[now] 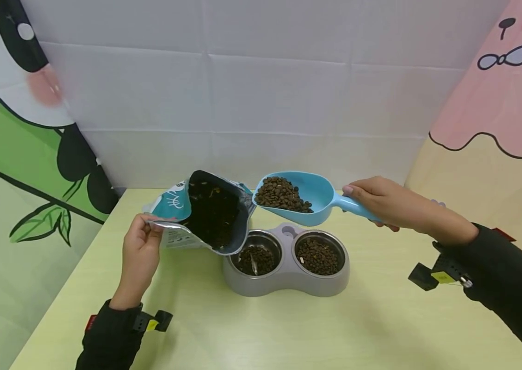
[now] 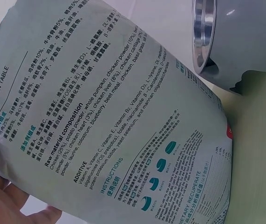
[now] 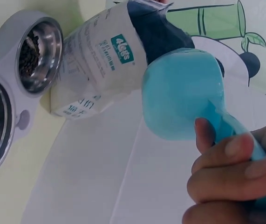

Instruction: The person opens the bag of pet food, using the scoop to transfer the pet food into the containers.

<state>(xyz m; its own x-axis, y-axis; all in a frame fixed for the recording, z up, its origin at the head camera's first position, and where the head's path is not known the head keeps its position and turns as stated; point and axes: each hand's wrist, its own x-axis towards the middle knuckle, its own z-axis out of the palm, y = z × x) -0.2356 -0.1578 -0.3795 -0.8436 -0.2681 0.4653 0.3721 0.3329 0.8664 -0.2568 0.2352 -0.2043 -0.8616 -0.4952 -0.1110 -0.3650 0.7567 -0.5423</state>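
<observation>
My left hand pinches the rim of a teal and white pet food bag, which gapes open with dark brown kibble inside. Printed text covers the bag's side in the left wrist view. In my right hand is the handle of a light blue scoop, its front part loaded with kibble. The scoop's tip is right at the bag's mouth, above the feeder. Below stands a grey double-bowl pet feeder. Kibble lies in both its metal bowls, the left one and the right one.
The feeder stands on a pale yellow-green table. Behind it hangs a white backdrop sheet, with a green cartoon panel on the left and a pink one on the right.
</observation>
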